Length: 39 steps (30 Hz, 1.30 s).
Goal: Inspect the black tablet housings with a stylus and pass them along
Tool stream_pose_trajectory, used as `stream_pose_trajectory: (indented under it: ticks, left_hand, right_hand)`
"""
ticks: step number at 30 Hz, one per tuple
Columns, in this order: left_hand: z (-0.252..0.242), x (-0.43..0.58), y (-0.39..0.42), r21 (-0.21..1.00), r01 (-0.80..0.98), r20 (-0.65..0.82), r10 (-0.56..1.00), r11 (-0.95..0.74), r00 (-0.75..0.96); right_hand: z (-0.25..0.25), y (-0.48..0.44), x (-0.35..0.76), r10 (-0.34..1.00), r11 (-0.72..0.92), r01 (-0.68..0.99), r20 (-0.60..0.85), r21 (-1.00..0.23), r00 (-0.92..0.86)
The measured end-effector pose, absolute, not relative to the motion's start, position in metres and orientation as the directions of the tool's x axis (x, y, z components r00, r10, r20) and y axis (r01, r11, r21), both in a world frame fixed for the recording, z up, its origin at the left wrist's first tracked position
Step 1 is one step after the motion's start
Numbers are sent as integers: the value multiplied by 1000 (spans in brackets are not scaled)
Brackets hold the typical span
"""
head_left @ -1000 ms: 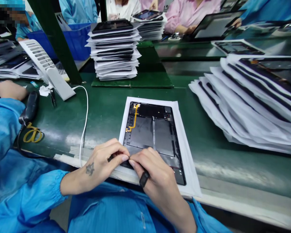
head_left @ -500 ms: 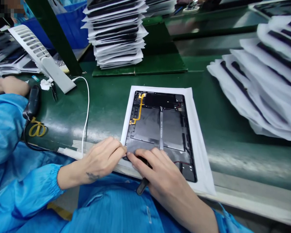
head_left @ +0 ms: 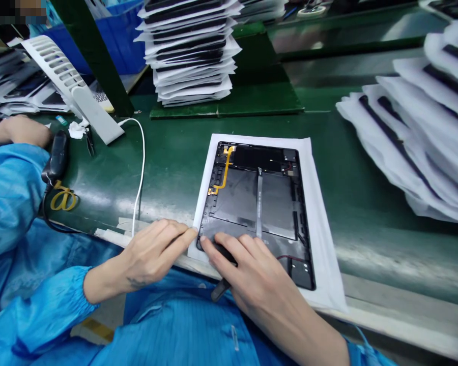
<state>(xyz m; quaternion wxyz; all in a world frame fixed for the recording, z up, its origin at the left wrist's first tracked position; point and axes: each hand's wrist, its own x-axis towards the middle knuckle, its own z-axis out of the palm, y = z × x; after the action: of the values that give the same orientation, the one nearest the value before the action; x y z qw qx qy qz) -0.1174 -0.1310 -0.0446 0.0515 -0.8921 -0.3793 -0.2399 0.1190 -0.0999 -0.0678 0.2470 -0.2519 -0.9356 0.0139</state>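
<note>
Black tablet (head_left: 236, 198), long axis running away from the body: right hand (head_left: 248, 274) grips a dark tool (head_left: 220, 290) at its near edge; left hand (head_left: 156, 256), fingers extended, rests beside the near corner.

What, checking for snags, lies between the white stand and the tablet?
Between the white stand and tablet, the head view shows a white cable on green mat.

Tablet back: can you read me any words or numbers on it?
No words or numbers can be read.
The grey strip down the middle of the tablet back has tiny marks near its top, too small to read.
The black tool in the right hand shows no writing that can be seen.
</note>
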Motion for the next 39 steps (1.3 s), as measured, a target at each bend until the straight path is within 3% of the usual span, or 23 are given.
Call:
stream_pose_trajectory:
  ticks: [5, 10, 13, 16, 18, 22, 26, 31, 35, 39]
  left_hand:
    - [-49, -115, -130, -37, 669, 470, 578, -743, 667]
    - [-45, -108, -136, -306, 636, 347, 539, -708, 768]
    - [-45, -105, -138, -377, 608, 309, 524, -698, 793]
    - [-45, -106, -133, -220, 651, 434, 525, -727, 732]
    - [-45, -108, -127, -75, 696, 490, 582, -714, 649]
    - [-47, -112, -116, 148, 757, 407, 737, -637, 540]
    - [-57, -116, -116, 319, 695, 329, 763, -645, 557]
    - [-57, -108, -121, 354, 692, 359, 775, -629, 520]
    - [-50, -103, -122, 339, 706, 393, 775, -622, 494]
    - [-51, -103, -122, 372, 690, 401, 778, -621, 483]
  right_hand:
    - [-67, -102, 117, 499, 863, 471, 460, -184, -735]
    - [-48, -97, 129, 554, 831, 418, 476, -368, -683]
    - [-31, -87, 139, 571, 821, 503, 430, -271, -700]
    - [-21, -81, 142, 532, 830, 552, 406, -77, -743]
    - [-20, -81, 141, 494, 849, 528, 402, -30, -771]
    - [-25, -84, 139, 444, 894, 432, 379, -120, -812]
    - [-34, -87, 140, 495, 861, 418, 298, -289, -816]
    - [-44, -93, 132, 561, 817, 410, 396, -405, -727]
    - [-49, -94, 123, 550, 835, 497, 408, -236, -729]
    - [-49, -92, 120, 549, 832, 526, 405, -178, -731]
